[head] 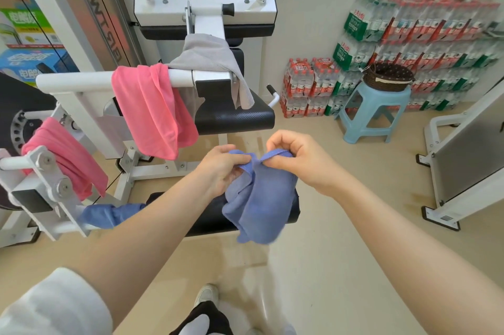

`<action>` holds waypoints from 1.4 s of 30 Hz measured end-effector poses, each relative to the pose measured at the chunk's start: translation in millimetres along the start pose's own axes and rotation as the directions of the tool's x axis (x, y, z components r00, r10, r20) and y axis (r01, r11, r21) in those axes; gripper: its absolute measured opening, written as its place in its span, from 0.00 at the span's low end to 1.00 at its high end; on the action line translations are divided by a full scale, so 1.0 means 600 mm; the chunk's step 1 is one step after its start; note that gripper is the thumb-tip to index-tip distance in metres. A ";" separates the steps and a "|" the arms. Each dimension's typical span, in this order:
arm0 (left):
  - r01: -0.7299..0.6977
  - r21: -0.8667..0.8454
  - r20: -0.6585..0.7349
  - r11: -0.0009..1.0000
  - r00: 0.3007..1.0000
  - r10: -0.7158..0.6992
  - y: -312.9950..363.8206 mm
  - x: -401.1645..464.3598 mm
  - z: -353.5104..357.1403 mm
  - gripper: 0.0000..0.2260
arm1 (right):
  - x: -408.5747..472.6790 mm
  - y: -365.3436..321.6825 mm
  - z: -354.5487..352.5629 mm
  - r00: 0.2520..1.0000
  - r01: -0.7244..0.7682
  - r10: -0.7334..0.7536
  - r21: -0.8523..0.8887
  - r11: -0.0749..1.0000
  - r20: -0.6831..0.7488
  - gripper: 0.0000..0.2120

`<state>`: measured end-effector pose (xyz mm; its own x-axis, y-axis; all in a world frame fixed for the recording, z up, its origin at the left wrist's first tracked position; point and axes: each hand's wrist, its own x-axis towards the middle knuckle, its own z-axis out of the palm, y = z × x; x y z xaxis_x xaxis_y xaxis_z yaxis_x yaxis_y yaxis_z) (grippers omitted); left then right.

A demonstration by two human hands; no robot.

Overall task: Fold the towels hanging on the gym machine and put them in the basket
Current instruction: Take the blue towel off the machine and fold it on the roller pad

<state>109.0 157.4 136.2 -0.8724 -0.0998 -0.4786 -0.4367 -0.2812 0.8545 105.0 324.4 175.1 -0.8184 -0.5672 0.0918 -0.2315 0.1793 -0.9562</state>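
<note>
- While four towels hang on the gym machine [81, 100], the person holds a fifth, the blue towel [259, 198], in the air just in front of the machine's lower black pad.
- Left hand [221, 168] pinches one stretch of the towel's top hem; right hand [297, 160] pinches the hem just beside it, fingers curled over the cloth. The two grips are close together, and the rest of the towel droops below them in a loose bunch.
- To my eye this is the start of the fold: the edge is found but the cloth is not yet spread flat.
- Next, I'd judge, the hands need to slide apart along the hem to the corners, so the towel hangs square before it is doubled over.
- On the machine hang a grey towel [210, 59] and a pink towel [152, 114] over the top bar, a second pink towel [68, 160] lower on the left, and a second blue towel [109, 214] lowest.
- Well to the right of the machine, the basket [387, 77] sits on a light blue stool [376, 114] by the stacked water bottles [409, 34].
</note>
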 end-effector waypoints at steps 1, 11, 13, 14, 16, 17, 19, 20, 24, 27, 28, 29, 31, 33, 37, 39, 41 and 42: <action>-0.031 0.071 0.125 0.997 0.992 0.022 0.005 -0.011 0.005 0.14 | 0.001 0.001 0.002 1.000 -0.009 0.009 -0.004 1.000 -0.006 0.10; -0.434 0.615 0.269 0.659 0.900 0.342 0.015 -0.071 0.033 0.03 | -0.012 0.028 -0.013 0.946 -0.324 0.311 0.319 0.891 0.094 0.06; -0.406 0.566 0.219 0.718 0.913 0.344 0.013 -0.071 0.037 0.02 | -0.014 0.027 -0.011 0.944 -0.326 0.317 0.359 0.874 0.085 0.05; -0.381 0.546 0.184 0.746 0.923 0.337 0.011 -0.069 0.037 0.03 | -0.014 0.027 -0.010 0.946 -0.322 0.316 0.362 0.875 0.079 0.05; -0.325 0.522 0.118 0.789 0.943 0.310 0.008 -0.068 0.040 0.05 | -0.015 0.025 -0.005 0.947 -0.317 0.314 0.360 0.877 0.070 0.05; -0.295 0.515 0.098 0.805 0.953 0.286 0.006 -0.067 0.042 0.05 | -0.015 0.025 -0.003 0.947 -0.316 0.314 0.364 0.876 0.067 0.05; -0.245 0.483 0.090 0.840 0.969 0.231 0.002 -0.066 0.045 0.06 | -0.017 0.027 0.003 0.950 -0.304 0.310 0.395 0.867 0.050 0.06; -0.222 0.456 0.086 0.862 0.975 0.206 0.001 -0.068 0.047 0.09 | -0.018 0.028 0.006 0.953 -0.287 0.302 0.417 0.863 0.031 0.06; -0.150 0.435 0.038 0.888 0.988 0.148 -0.003 -0.070 0.045 0.16 | -0.025 0.032 0.017 0.970 -0.165 0.228 0.470 0.867 -0.080 0.04; -0.079 0.291 0.008 0.953 0.997 0.080 -0.008 -0.065 0.042 0.13 | -0.029 0.032 0.017 0.981 -0.109 0.174 0.503 0.858 -0.084 0.05; -0.074 0.202 -0.003 0.977 0.997 0.076 -0.009 -0.064 0.040 0.12 | -0.029 0.032 0.017 0.982 -0.102 0.169 0.514 0.852 -0.085 0.06; -0.093 0.135 -0.009 0.987 0.995 0.095 -0.010 -0.065 0.040 0.11 | -0.029 0.032 0.016 0.982 -0.099 0.169 0.518 0.849 -0.089 0.05; -0.182 0.064 0.031 0.981 0.983 0.180 -0.014 -0.070 0.040 0.10 | -0.029 0.034 0.018 0.980 -0.107 0.176 0.504 0.857 -0.092 0.05; -0.257 -0.006 0.126 0.966 0.959 0.255 -0.022 -0.077 0.042 0.08 | -0.028 0.034 0.023 0.977 -0.129 0.194 0.479 0.868 -0.089 0.06; -0.280 -0.041 0.218 0.959 0.934 0.282 -0.035 -0.082 0.045 0.07 | -0.025 0.030 0.030 0.961 -0.153 0.226 0.373 0.915 -0.160 0.08; -0.292 -0.050 0.229 0.955 0.928 0.295 -0.036 -0.081 0.043 0.06 | -0.025 0.031 0.030 0.966 -0.129 0.202 0.376 0.918 -0.164 0.09; -0.316 -0.011 0.210 0.949 0.927 0.311 -0.036 -0.079 0.041 0.05 | -0.028 0.030 0.028 0.979 -0.112 0.169 0.390 0.914 -0.116 0.08; -0.332 0.006 0.195 0.943 0.926 0.324 -0.036 -0.078 0.040 0.04 | -0.030 0.031 0.027 0.984 -0.111 0.159 0.404 0.908 -0.087 0.07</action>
<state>154.0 191.1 144.7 -0.9920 0.0027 -0.1263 -0.1236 -0.2265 0.9661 123.9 324.8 151.4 -0.8874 -0.4596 -0.0372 0.0929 -0.0991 -0.9907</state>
